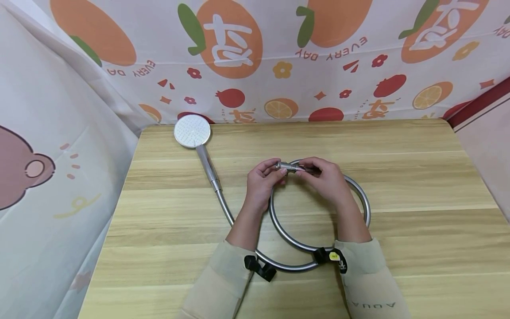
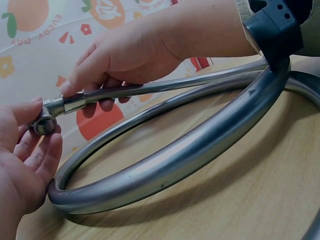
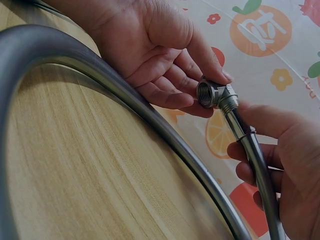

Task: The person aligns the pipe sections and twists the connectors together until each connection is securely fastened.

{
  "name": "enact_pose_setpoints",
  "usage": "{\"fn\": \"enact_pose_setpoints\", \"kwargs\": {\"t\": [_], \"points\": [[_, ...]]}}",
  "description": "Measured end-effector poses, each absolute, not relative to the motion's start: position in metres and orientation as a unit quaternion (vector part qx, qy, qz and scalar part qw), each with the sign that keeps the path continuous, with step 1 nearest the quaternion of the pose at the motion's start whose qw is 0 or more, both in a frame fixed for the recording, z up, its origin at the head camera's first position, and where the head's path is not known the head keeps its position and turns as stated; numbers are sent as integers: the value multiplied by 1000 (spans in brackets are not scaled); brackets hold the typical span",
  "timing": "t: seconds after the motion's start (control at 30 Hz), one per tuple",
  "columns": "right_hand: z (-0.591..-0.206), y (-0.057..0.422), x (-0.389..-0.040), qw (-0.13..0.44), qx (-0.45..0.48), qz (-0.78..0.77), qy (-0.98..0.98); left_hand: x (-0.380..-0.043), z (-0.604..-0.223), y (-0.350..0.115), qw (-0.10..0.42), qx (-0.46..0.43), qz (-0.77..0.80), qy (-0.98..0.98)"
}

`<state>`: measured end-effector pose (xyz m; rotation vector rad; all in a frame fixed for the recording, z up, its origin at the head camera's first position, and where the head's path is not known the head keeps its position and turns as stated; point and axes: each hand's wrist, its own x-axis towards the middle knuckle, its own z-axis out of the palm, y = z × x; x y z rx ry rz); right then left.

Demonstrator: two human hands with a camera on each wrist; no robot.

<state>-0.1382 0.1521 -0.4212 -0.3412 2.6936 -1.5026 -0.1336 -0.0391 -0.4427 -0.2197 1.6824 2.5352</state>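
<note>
Between the thumb and fingers of my left hand is a small metal elbow fitting, its threaded opening showing in both wrist views. My right hand grips the end of a shower hose, around its metal end sleeve. Threads show where the sleeve meets the elbow fitting, so the two are joined end to end. The grey hose loops on the table below both hands. At its other end a shower head lies face up at the table's back left, its handle joined to the hose.
The hose loop passes under both forearms. A wood-grain table extends to either side. Behind it hangs a fruit-print curtain, and a pale curtain hangs at the left.
</note>
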Motion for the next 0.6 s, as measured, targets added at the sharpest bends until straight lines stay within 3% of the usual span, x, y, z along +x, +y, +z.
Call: {"fn": "enact_pose_setpoints", "kwargs": {"t": [0.6], "points": [[-421,153,-138,26,-114,-463,878,-134,-443,-39,43,-69,831,550]]}}
